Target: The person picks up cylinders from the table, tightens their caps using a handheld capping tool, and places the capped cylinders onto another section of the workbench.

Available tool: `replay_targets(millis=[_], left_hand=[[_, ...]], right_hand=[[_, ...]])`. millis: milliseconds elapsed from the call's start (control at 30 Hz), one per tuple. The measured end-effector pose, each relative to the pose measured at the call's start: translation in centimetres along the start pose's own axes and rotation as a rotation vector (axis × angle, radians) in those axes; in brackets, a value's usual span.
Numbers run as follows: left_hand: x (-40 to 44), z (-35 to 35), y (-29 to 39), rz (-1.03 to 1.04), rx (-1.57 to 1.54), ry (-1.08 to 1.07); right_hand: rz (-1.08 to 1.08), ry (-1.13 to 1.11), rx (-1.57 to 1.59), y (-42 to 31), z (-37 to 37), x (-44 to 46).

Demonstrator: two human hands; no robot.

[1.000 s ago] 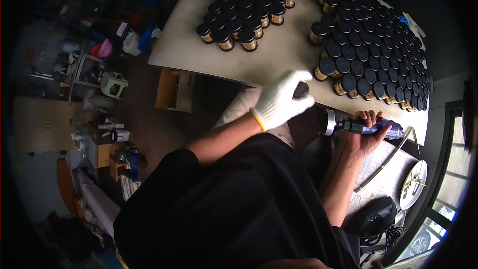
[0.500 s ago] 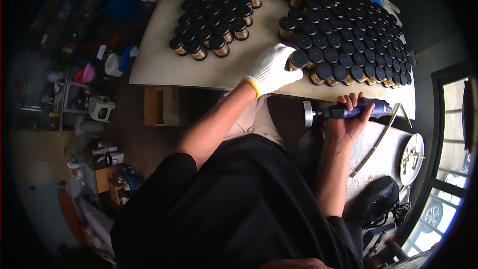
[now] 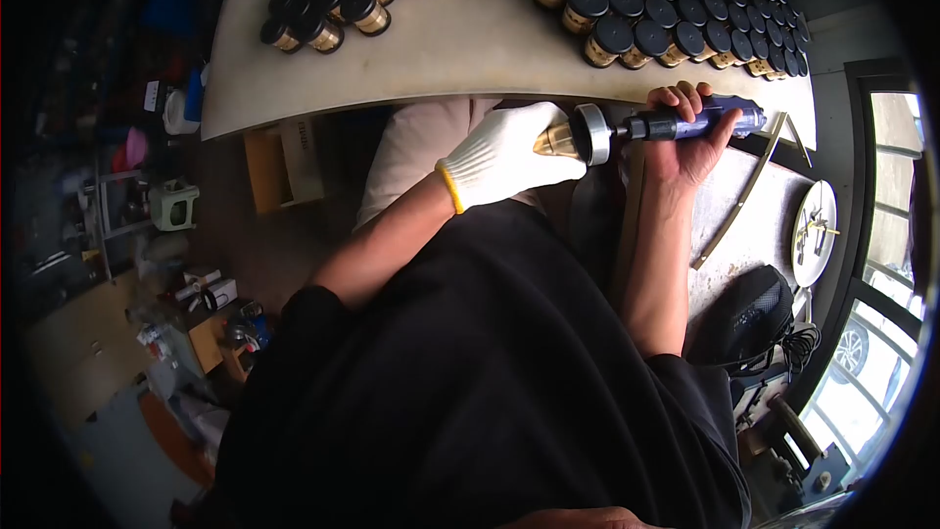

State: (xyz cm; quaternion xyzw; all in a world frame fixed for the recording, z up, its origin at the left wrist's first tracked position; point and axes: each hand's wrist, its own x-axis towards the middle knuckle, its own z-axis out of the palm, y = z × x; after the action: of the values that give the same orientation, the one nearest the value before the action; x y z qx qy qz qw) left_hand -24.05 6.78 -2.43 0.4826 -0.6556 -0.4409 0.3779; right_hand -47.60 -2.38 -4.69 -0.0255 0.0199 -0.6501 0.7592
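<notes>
My left hand (image 3: 517, 145), in a white knit glove with a yellow cuff, grips a small jar (image 3: 556, 141) with gold-coloured contents, tipped on its side. The jar's lid end meets the round metal cup (image 3: 593, 134) on the tip of a blue-and-black power screwdriver (image 3: 720, 119); the cup hides the lid. Bare fingers of my right hand (image 3: 683, 152) wrap round the screwdriver's body, which lies level and points left. Both hands are in front of the table edge. Beyond them stand rows of black-lidded jars (image 3: 676, 15), with a smaller group of jars (image 3: 338, 0) to the left.
A pale table (image 3: 421, 54) bears the jars. At right, a lower white surface (image 3: 734, 235) holds a curved brass-coloured strip (image 3: 741, 201) and a round white dish (image 3: 815, 235) with small parts. A cardboard box (image 3: 279, 171) sits under the table; a stool (image 3: 174, 204) stands left.
My left hand has brought the jar from beside the right-hand rows to the screwdriver, tipping it so its lid end meets the cup. My right hand keeps its grip. The view has tilted downward.
</notes>
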Motion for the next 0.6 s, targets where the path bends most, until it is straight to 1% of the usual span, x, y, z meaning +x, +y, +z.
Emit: replay_targets(millis=[33, 100, 167, 233, 267, 333, 467, 533, 567, 600], left_hand=[[0.1, 0.11, 0.31, -0.006, -0.005, 0.001], [0.47, -0.03, 0.77, -0.034, 0.438, -0.046], [0.48, 0.17, 0.39, -0.058, 0.434, -0.027], [0.38, 0.3, -0.05, 0.019, 0.492, 0.018], [0.37, 0.27, -0.09, 0.019, 0.493, 0.021], [0.34, 0.25, -0.02, -0.041, 0.486, -0.034], [0.28, 0.31, 0.18, -0.09, 0.481, -0.043], [0.24, 0.19, -0.11, -0.106, 0.321, -0.075], [0.15, 0.0, -0.1, -0.104, 0.328, -0.068], [-0.01, -0.23, 0.13, 0.099, 0.356, 0.073]], right_hand=[[0.05, -0.013, 0.003, 0.02, -0.02, -0.1], [0.049, 0.004, -0.032, 0.18, 0.15, -0.28], [0.037, 0.026, -0.097, 0.42, 0.25, -0.32], [0.044, 0.015, -0.105, 0.44, 0.11, -0.22], [0.048, 0.006, -0.115, 0.45, 0.08, -0.16], [0.038, 0.025, -0.124, 0.57, 0.19, -0.26], [0.046, 0.035, -0.148, 0.5, 0.05, -0.23], [0.044, 0.025, -0.09, 0.43, 0.12, -0.27], [0.041, 0.016, -0.031, 0.44, 0.18, -0.21], [-0.007, 0.022, -0.031, 0.4, 0.01, -0.1]])
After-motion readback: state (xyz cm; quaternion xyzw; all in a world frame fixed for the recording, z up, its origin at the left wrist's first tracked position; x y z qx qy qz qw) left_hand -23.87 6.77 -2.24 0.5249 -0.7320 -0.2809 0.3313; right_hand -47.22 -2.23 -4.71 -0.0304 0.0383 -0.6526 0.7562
